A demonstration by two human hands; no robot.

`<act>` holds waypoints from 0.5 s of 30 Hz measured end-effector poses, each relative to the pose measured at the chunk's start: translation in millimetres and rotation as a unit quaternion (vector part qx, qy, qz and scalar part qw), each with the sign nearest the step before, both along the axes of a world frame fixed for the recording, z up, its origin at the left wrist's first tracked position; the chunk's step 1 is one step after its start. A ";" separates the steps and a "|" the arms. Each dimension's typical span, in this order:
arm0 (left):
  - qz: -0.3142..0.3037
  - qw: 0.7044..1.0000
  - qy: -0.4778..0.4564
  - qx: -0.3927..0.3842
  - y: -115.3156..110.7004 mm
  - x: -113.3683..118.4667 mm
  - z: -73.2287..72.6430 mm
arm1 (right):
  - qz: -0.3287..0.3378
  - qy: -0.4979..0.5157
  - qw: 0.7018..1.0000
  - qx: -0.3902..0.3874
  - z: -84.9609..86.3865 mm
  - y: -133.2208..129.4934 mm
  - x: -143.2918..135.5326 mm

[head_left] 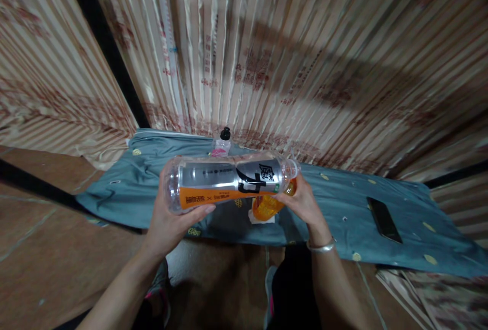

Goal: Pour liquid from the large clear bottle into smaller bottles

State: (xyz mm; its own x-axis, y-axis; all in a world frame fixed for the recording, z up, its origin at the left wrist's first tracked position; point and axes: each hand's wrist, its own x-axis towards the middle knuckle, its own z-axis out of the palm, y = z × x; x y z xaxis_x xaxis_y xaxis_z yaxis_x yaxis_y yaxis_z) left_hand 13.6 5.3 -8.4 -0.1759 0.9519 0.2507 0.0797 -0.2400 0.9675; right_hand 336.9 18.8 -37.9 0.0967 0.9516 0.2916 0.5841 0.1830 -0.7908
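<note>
A large clear bottle point(229, 180) with a silver and orange label lies sideways in the air above the cloth-covered surface. My left hand point(170, 223) wraps round its base end. At its neck end, on the right, my right hand point(301, 198) has its fingers closed around a smaller bottle of orange liquid point(267, 208), which is tilted and partly hidden behind the large bottle. The two necks are close together; whether they touch is unclear. White paper point(256, 217) lies under the orange bottle's lower end.
Behind the large bottle stands a small bottle with a black pump top point(225, 135). A black phone point(384, 219) lies on the blue-green cloth point(343, 192) at the right. Patterned curtains point(267, 65) hang behind, with dark poles point(109, 45) at the left.
</note>
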 end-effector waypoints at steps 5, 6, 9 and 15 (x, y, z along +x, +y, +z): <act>-0.001 1.000 0.004 -0.001 -0.6 0.4 2.1 | -0.001 0.004 1.000 -0.005 0.0 -0.2 -0.1; 0.000 1.000 0.003 -0.001 -0.6 0.5 2.5 | -0.002 0.003 1.000 -0.006 -0.2 0.0 -0.1; 0.001 1.000 -0.001 0.001 -0.5 0.5 2.9 | -0.006 0.001 1.000 -0.004 -0.6 0.6 -0.2; -0.003 1.000 0.005 -0.005 -0.2 -0.2 2.0 | 0.001 0.006 1.000 -0.004 2.6 -0.2 -2.4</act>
